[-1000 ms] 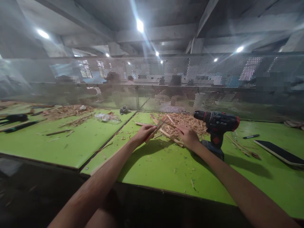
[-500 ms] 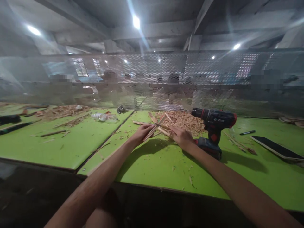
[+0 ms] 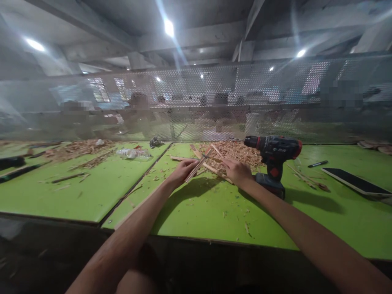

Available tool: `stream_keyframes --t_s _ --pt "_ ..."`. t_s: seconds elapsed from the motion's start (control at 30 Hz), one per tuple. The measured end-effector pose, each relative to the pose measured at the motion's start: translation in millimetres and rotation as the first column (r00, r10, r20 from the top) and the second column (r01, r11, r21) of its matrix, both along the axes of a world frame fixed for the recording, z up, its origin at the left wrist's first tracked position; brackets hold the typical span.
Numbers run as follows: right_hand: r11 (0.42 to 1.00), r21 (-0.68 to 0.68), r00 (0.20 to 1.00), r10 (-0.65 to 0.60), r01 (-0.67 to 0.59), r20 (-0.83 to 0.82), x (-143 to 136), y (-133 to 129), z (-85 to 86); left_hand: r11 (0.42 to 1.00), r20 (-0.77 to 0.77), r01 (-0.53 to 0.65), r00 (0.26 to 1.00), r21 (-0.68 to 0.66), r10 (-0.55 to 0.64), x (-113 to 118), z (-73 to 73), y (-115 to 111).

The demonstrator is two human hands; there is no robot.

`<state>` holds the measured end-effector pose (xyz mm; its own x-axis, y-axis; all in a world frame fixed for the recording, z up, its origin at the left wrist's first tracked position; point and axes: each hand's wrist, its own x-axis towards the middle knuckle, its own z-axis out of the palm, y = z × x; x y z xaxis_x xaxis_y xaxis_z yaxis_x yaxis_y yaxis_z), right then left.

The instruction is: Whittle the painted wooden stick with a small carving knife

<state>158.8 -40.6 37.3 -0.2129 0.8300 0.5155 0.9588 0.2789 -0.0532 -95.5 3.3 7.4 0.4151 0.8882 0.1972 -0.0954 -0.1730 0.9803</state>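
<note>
Near the middle of the green table (image 3: 196, 216), my left hand (image 3: 183, 170) is closed round thin wooden strips (image 3: 199, 166) that slant up to the right. My right hand (image 3: 237, 172) is closed at the right of them, on what looks like a thin tool whose narrow dark part crosses the strips; its handle is mostly hidden by the fingers. Longer wooden sticks (image 3: 216, 169) lie crossed beneath and behind the hands. A pile of wood shavings (image 3: 241, 153) spreads just beyond my right hand.
A cordless drill (image 3: 275, 153) stands right of my right hand. Farther right lie a marker (image 3: 317, 163) and a dark flat board (image 3: 355, 181). A plastic bottle (image 3: 133, 153) and more shavings (image 3: 76, 150) lie left. A perforated screen (image 3: 196, 106) borders the back, people behind it.
My right hand has moved slightly right relative to the strips, uncovering more of the stick beneath. My left hand keeps its hold. The whole view has shifted slightly.
</note>
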Motion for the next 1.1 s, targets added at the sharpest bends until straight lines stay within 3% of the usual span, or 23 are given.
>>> stream_keyframes --t_s 0.33,0.57,0.77,0.97,1.1 --pt "1.000 -0.013 0.999 -0.023 0.024 0.048 2 5 3.2 0.999 -0.082 0.033 0.996 -0.024 -0.035 -10 -3.6 10" --pt "0.978 -0.044 0.977 -0.206 0.204 -0.047 12 12 18.0 0.999 -0.083 -0.020 0.996 0.034 0.023 -22 3.7 11" --pt "0.998 -0.025 0.989 -0.064 0.061 -0.133 5 5 16.5 0.999 -0.080 -0.028 0.996 0.034 0.031 -16 2.5 13" --pt "0.975 -0.032 0.969 0.217 -0.222 -0.119 -7 3 -0.5 0.999 -0.053 -0.016 0.998 0.035 0.018 -11 -0.4 12" --pt "0.976 -0.028 0.972 0.212 -0.216 -0.101 -9 4 -8.9 0.999 -0.046 -0.010 0.999 0.038 0.011 -10 -1.5 11"
